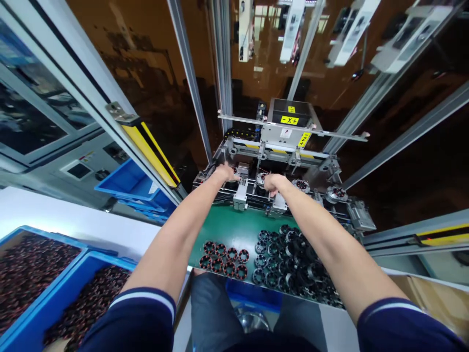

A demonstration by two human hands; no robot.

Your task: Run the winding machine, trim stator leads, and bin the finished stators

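Note:
Both my arms reach forward into a machine (289,132) behind a green mat (234,227). My left hand (224,172) is closed on a small round wound part at a fixture (242,188) on the left. My right hand (274,183) is closed over another round part at the neighbouring fixture (279,203). What the fingers grip is mostly hidden by the hands. More round parts (301,185) sit on fixtures to the right of my right hand.
On the mat lie a small group of round copper-wound stators (224,256) and a bigger heap of dark ones (289,261). Blue bins (40,298) full of such parts stand at the left. Yellow-striped frame bars (150,151) flank the opening.

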